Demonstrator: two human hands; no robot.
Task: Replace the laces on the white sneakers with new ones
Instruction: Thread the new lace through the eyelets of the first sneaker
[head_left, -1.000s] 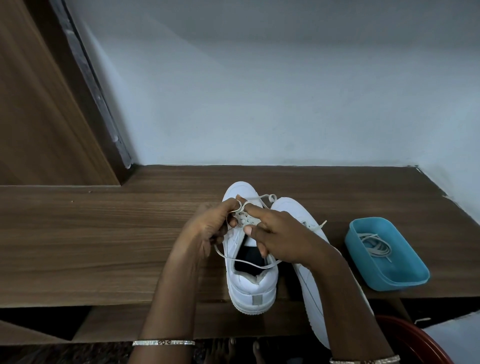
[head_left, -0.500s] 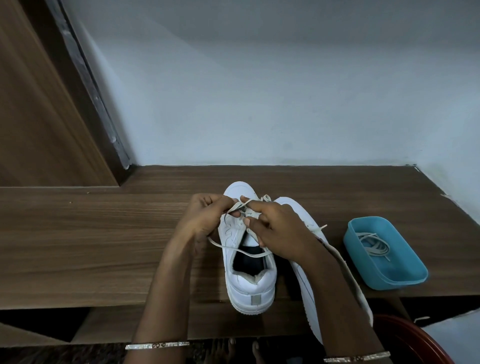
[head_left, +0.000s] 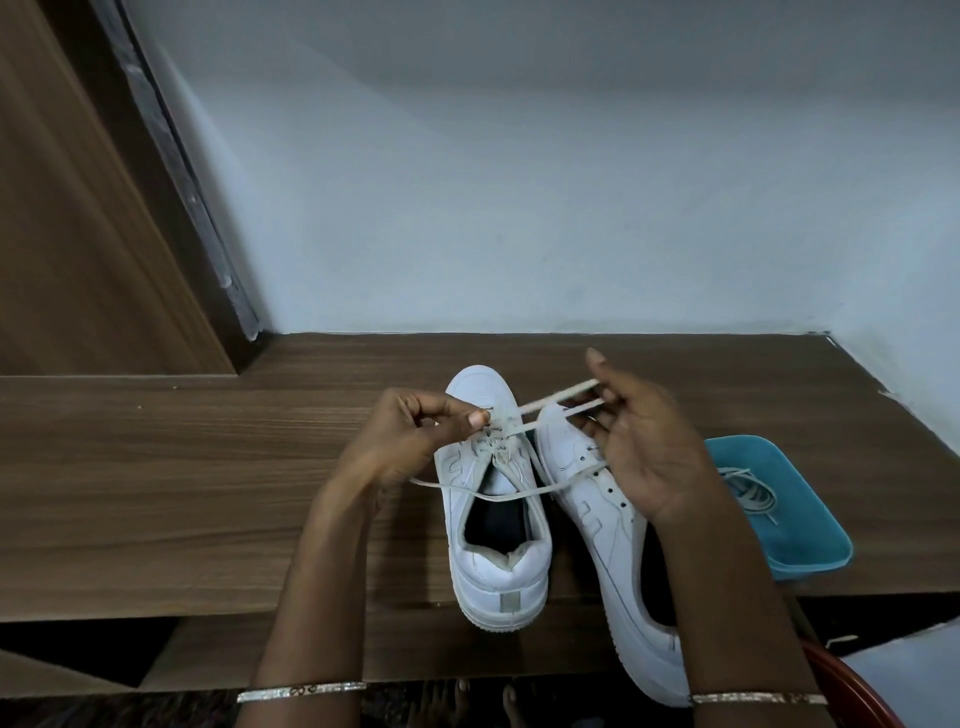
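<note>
Two white sneakers stand side by side on the wooden shelf (head_left: 182, 493), toes away from me. The left sneaker (head_left: 493, 545) has a white lace (head_left: 550, 410) threaded near its toe. My right hand (head_left: 644, 441) pinches a doubled stretch of that lace and holds it taut, up and to the right. My left hand (head_left: 421, 431) pinches the lace at the eyelets on the shoe's left side. A loose strand runs across the shoe's opening. The right sneaker (head_left: 597, 519) lies partly under my right forearm, its eyelets bare.
A blue tray (head_left: 810, 561) at the shelf's right edge holds another coiled white lace (head_left: 753, 493). A white wall rises behind the shelf and a wooden panel stands at the left. A red rim (head_left: 852, 686) shows at bottom right, below the shelf.
My right hand has lifted away from the eyelets to the right, drawing a length of lace out taut. My left hand stays at the eyelets.
</note>
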